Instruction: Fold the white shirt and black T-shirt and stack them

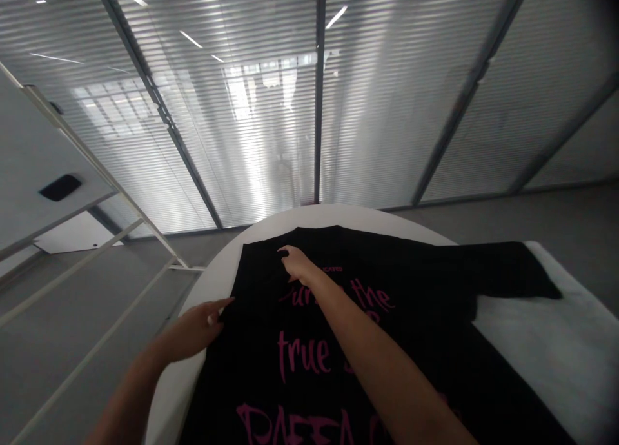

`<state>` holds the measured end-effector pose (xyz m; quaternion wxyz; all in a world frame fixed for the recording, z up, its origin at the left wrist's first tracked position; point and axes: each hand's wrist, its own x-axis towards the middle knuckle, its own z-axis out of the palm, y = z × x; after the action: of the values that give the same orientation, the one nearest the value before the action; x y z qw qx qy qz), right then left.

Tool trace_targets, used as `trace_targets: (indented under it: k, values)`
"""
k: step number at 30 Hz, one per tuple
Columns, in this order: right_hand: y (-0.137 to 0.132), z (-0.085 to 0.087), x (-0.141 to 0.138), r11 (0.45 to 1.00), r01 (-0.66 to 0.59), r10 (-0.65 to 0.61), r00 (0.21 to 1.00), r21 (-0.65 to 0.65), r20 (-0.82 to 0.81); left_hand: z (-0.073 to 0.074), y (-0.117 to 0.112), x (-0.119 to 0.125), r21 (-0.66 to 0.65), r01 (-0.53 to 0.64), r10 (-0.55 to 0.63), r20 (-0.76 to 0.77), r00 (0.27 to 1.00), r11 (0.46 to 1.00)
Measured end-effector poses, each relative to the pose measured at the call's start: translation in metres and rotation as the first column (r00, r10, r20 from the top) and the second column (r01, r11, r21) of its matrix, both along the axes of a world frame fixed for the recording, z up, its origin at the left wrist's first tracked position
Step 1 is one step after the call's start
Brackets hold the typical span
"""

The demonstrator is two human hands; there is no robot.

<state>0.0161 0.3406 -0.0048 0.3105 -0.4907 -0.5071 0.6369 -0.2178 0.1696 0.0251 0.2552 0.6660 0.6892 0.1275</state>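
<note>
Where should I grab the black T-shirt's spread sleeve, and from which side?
Pinch the black T-shirt at its sleeve cuff, coming in from the right. It lies flat on the white table with its free edge there, unobstructed, and both hands are at the other side.

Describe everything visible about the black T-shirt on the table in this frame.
The black T-shirt lies spread flat, print side up, on a white table with a rounded end. It looks like soft knit cloth, with pink lettering; "the" and "true" are readable. One short sleeve stretches out to the right across the table. The left hand touches its left edge with the fingertips; the right hand presses near the far edge, the forearm lying across the print. The lower part runs out of view.
</note>
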Motion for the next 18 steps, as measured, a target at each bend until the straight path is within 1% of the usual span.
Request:
trace_targets:
  k: [1, 2, 3, 4, 5, 6, 7, 8, 9, 11, 13, 15, 16, 18]
  values:
    - [0.001, -0.002, 0.000, 0.999, -0.014, 0.013, 0.999, 0.043, 0.030, 0.005, 0.013, -0.006, -0.013, -0.021, 0.022, 0.087, 0.996, 1.000]
    - [0.002, -0.003, -0.001, 0.996, -0.024, 0.020, 0.999, 0.088, 0.051, 0.008, 0.029, -0.010, 0.013, -0.091, 0.089, 0.138, 0.986, 0.996]
    - [0.003, -0.004, -0.001, 0.991, -0.024, 0.016, 0.998, 0.132, 0.064, 0.010, 0.046, -0.009, 0.088, -0.167, 0.152, 0.149, 0.977, 0.982]
    - [0.003, -0.005, 0.000, 0.985, -0.014, 0.001, 0.997, 0.171, 0.077, 0.010, 0.065, -0.006, 0.199, -0.189, 0.169, 0.115, 0.979, 0.962]
    - [0.004, -0.006, 0.001, 0.979, -0.005, -0.014, 0.995, 0.205, 0.094, 0.008, 0.083, 0.000, 0.317, -0.163, 0.156, 0.049, 0.987, 0.934]
    - [0.005, -0.007, 0.002, 0.972, -0.001, -0.027, 0.993, 0.235, 0.116, 0.004, 0.100, 0.009, 0.390, -0.100, 0.115, -0.014, 0.993, 0.915]
    - [0.005, -0.007, 0.003, 0.966, -0.006, -0.032, 0.989, 0.257, 0.143, -0.003, 0.114, 0.019, 0.417, -0.031, 0.067, -0.072, 0.995, 0.908]
    - [0.006, -0.007, 0.005, 0.962, -0.020, -0.029, 0.984, 0.272, 0.173, -0.011, 0.126, 0.028, 0.401, 0.026, 0.027, -0.126, 0.992, 0.916]
    - [0.006, -0.007, 0.007, 0.958, -0.040, -0.019, 0.979, 0.283, 0.203, -0.019, 0.135, 0.036, 0.357, 0.054, 0.008, -0.168, 0.986, 0.933]
    - [0.006, -0.007, 0.010, 0.953, -0.085, 0.008, 0.967, 0.292, 0.256, -0.035, 0.145, 0.046, 0.262, 0.050, 0.015, -0.239, 0.971, 0.964]
    - [0.005, -0.005, 0.013, 0.942, -0.119, 0.023, 0.956, 0.314, 0.294, -0.048, 0.149, 0.047, 0.225, 0.031, 0.039, -0.302, 0.953, 0.974]
    - [0.004, -0.003, 0.015, 0.918, -0.151, 0.019, 0.940, 0.366, 0.339, -0.054, 0.151, 0.041, 0.225, 0.042, 0.043, -0.357, 0.933, 0.973]
    - [0.002, -0.002, 0.016, 0.897, -0.170, 0.009, 0.930, 0.407, 0.368, -0.056, 0.153, 0.038, 0.221, 0.044, 0.045, -0.383, 0.923, 0.974]
    - [-0.002, 0.003, 0.017, 0.838, -0.213, -0.024, 0.905, 0.502, 0.424, -0.054, 0.157, 0.032, 0.202, 0.039, 0.054, -0.432, 0.900, 0.979]
